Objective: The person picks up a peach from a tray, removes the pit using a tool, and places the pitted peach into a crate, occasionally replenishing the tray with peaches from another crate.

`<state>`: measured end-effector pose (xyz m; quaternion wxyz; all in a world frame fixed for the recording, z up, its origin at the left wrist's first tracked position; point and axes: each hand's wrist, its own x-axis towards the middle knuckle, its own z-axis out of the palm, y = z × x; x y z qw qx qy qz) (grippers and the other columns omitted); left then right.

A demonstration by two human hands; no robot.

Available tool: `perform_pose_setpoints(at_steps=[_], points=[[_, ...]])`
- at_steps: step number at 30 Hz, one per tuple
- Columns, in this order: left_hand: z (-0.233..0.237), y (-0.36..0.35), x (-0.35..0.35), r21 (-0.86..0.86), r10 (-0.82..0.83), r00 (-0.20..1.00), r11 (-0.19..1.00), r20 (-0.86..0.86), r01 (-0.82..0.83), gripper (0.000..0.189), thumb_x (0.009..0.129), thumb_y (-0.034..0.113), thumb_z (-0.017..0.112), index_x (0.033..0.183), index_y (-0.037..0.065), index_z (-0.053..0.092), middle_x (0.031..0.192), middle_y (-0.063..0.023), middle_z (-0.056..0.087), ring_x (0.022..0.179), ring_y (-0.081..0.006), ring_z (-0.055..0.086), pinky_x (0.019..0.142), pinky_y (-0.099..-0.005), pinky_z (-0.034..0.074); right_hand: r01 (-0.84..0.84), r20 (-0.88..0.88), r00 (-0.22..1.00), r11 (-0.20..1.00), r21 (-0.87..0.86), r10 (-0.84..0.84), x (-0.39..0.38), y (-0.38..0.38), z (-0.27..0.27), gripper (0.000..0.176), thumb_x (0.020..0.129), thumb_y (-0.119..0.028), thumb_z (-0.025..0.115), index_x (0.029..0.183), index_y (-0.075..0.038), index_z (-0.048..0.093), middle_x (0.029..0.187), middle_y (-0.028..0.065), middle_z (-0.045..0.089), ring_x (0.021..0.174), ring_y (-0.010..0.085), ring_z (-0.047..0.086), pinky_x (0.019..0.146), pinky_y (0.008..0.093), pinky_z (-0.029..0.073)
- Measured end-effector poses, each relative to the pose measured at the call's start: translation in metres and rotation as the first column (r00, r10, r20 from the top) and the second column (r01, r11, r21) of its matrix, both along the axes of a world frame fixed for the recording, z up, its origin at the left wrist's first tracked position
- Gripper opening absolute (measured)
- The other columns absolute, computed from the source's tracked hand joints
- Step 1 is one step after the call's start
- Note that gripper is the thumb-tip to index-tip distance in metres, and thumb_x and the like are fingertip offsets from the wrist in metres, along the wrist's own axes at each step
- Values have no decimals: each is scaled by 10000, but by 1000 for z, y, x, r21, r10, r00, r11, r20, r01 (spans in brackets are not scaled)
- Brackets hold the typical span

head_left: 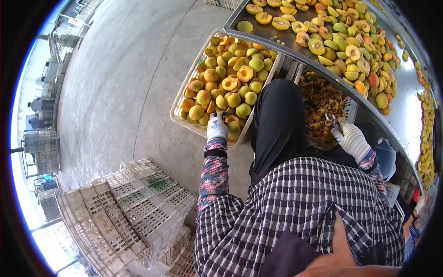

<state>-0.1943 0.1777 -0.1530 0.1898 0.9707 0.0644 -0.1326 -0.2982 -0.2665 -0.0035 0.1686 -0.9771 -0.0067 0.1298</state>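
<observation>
My left hand (217, 128), in a white knit glove, reaches over the near rim of a white plastic crate (177, 117). Its fingers stretch out to the peach halves (229, 83) heaped there, and nothing shows in its grasp. In a striped glove, my right hand (354, 142) closes on a metal pitting tool (330, 117) with a looped end. That loop hangs above a second crate (351, 110) holding brown peach pits and scraps (318, 99), right of my knee. How the fingers wrap the tool's handle is partly hidden.
A steel table (288, 50) with many peach halves (353, 53) curves around my front and right. Stacked plastic crates (124, 207) stand on the concrete floor (115, 92) at my left. A clear plastic container (386, 159) sits beyond my right wrist.
</observation>
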Motion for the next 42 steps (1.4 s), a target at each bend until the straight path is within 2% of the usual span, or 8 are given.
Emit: perform_pose_setpoints(at_steps=[8,13,24,28,32,36,38,42], points=[[8,-2,-18,-232,34,993,973,112,-7,316,827,156,678,1142,142,685,1150,-139,642,1092,-316,614,943,-385,493,43,-18,999,996,73,-42,-12,-18,-7,429,922,-331,592,1158,23,542,843,276,640,835,460,613,730,505,477],[4,7,-19,-172,-190,956,973,-225,153,263,815,231,701,1055,124,719,1083,-157,685,1017,-328,647,896,-397,515,31,9,999,996,79,-32,-13,-16,-10,433,921,-330,596,1167,23,542,854,273,644,839,455,616,736,502,478],[2,-11,5,74,-483,811,843,-332,532,235,825,268,613,901,89,745,947,-182,709,953,-333,681,856,-420,541,46,-72,997,994,100,-39,-11,-18,10,425,914,-375,599,1101,3,547,802,246,656,802,446,638,705,502,503],[96,-83,58,-77,-327,935,937,135,339,273,861,273,609,1012,74,719,963,-189,699,925,-373,662,835,-441,525,93,-74,994,989,112,-86,-17,-29,6,435,924,-393,594,1115,-6,535,803,238,663,796,434,647,697,488,512],[161,-208,108,-164,-412,688,777,598,608,337,869,214,621,1169,63,651,1082,-185,661,958,-397,636,856,-449,510,132,-71,990,983,127,-124,-23,-33,3,453,921,-391,594,1139,1,532,805,243,661,799,431,648,699,484,513],[155,-312,140,-114,-658,570,600,492,792,353,860,208,624,1192,92,654,1126,-192,660,1046,-384,627,922,-444,499,148,-53,988,981,128,-142,-27,-34,10,463,918,-373,585,1163,15,527,805,247,654,796,436,642,698,488,511],[144,-349,157,-3,-755,647,650,109,760,412,850,208,639,1254,126,633,1191,-203,641,1105,-352,610,947,-417,482,171,-54,985,975,140,-165,-29,-39,15,454,917,-361,576,1177,7,521,798,250,647,797,439,637,698,495,507],[125,-362,162,-148,-696,647,637,311,757,356,856,235,655,1199,141,673,1135,-210,663,1072,-341,628,924,-422,491,213,16,972,908,359,-235,-42,-54,3,438,961,-415,549,1140,-15,532,850,170,663,838,337,663,756,437,522]])
